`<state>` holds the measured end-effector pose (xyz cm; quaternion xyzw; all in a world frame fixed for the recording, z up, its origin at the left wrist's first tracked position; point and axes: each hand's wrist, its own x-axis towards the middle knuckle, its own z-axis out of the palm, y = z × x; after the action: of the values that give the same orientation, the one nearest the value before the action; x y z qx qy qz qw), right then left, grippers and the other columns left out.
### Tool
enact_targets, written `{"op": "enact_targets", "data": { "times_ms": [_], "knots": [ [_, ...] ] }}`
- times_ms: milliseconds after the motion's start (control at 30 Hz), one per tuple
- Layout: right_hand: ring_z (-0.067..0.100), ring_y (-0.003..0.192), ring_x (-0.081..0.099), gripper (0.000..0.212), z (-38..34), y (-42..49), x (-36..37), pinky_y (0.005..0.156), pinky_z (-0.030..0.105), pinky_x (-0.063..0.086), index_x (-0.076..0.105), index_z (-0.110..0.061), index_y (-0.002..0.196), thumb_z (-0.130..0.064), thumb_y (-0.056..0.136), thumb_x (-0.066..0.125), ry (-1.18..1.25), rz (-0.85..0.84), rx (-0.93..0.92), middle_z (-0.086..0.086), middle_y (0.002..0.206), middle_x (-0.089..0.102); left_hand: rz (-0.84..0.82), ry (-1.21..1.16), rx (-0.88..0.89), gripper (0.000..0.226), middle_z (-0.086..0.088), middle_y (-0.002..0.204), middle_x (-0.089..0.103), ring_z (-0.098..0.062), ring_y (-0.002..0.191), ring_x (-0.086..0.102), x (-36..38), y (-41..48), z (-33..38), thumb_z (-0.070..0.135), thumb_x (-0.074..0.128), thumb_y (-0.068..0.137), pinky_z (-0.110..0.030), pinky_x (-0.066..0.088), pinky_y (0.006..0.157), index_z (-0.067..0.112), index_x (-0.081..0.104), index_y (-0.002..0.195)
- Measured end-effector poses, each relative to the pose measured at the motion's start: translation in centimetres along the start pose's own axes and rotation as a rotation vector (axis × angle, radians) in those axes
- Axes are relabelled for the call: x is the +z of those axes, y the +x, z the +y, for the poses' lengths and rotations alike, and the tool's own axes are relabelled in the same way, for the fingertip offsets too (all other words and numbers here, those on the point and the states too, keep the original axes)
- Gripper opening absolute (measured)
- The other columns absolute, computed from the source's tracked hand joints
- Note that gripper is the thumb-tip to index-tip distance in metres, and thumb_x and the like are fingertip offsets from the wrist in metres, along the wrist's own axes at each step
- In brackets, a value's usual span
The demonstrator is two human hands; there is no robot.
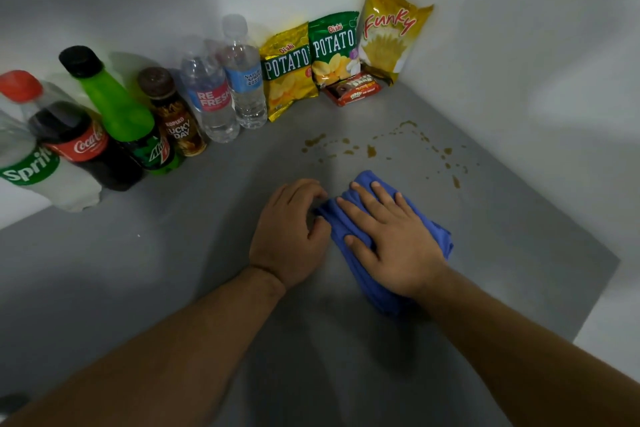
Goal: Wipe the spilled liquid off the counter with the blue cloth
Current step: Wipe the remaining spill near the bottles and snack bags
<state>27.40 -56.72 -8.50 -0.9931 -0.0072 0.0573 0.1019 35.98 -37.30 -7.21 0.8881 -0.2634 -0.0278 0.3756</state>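
Two hands rest on the grey counter (pixel 173 271): the right hand (pixel 388 236) lies flat and spread on the bunched blue cloth (pixel 429 236), pressing rather than gripping it, while the left hand (pixel 289 236), fingers curled, pinches the cloth's left edge. Beyond the cloth, brown spilled liquid (pixel 372 149) speckles the counter; farther beyond it stand bottles (pixel 214 97) and snack bags (pixel 332 49).

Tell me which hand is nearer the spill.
Right. The right hand lies flat on the cloth just below the spill; the left hand sits beside the cloth, farther left.
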Motion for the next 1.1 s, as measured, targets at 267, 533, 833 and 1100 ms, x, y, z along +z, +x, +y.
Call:
{"op": "enact_targets", "data": {
  "times_ms": [267, 533, 833, 1100],
  "knots": [
    [0.027, 0.162, -0.005, 0.071, 0.3, 7.7, -1.2, 0.13, 0.053, -0.003, 0.008, -0.039, 0.166, -0.067, 0.101, 0.01, -0.043, 0.015, 0.193, -0.001, 0.176, 0.003, 0.046, 0.159, -0.001, 0.034, -0.008, 0.131, 0.063, -0.026, 0.123, 0.056, -4.9, 3.2, -4.4, 0.023, 0.063, 0.09, -0.037, 0.044, 0.106, 0.012, 0.064, 0.122],
    [0.021, 0.162, 0.005, 0.061, 0.3, 4.2, -0.9, 0.129, 0.048, 0.004, 0.023, -0.042, 0.164, -0.059, 0.105, 0.027, 0.022, 0.017, -0.131, -0.008, 0.174, 0.016, 0.028, 0.28, -0.079, 0.04, -0.012, 0.138, 0.058, -0.031, 0.131, 0.05, -4.5, 4.1, -5.9, 0.023, 0.06, 0.089, -0.046, 0.043, 0.111, 0.009, 0.061, 0.127],
    [0.03, 0.162, -0.003, 0.07, -1.3, 12.5, -1.5, 0.13, 0.054, 0.0, 0.009, -0.036, 0.167, -0.064, 0.103, 0.016, -0.067, 0.016, 0.181, 0.0, 0.176, 0.004, 0.031, 0.327, -0.054, 0.041, -0.01, 0.136, 0.058, -0.03, 0.127, 0.051, -4.3, 4.2, -6.1, 0.026, 0.056, 0.087, -0.045, 0.045, 0.106, 0.009, 0.061, 0.123],
    [0.02, 0.161, 0.002, 0.064, 0.0, 8.4, -1.7, 0.129, 0.047, 0.001, 0.017, -0.04, 0.165, -0.06, 0.104, 0.019, -0.025, -0.042, -0.123, -0.007, 0.174, 0.011, 0.043, 0.295, -0.047, 0.04, -0.015, 0.129, 0.061, -0.034, 0.12, 0.055, -4.4, 4.2, -6.1, 0.02, 0.054, 0.083, -0.046, 0.048, 0.101, 0.004, 0.064, 0.119]
  ]
}}
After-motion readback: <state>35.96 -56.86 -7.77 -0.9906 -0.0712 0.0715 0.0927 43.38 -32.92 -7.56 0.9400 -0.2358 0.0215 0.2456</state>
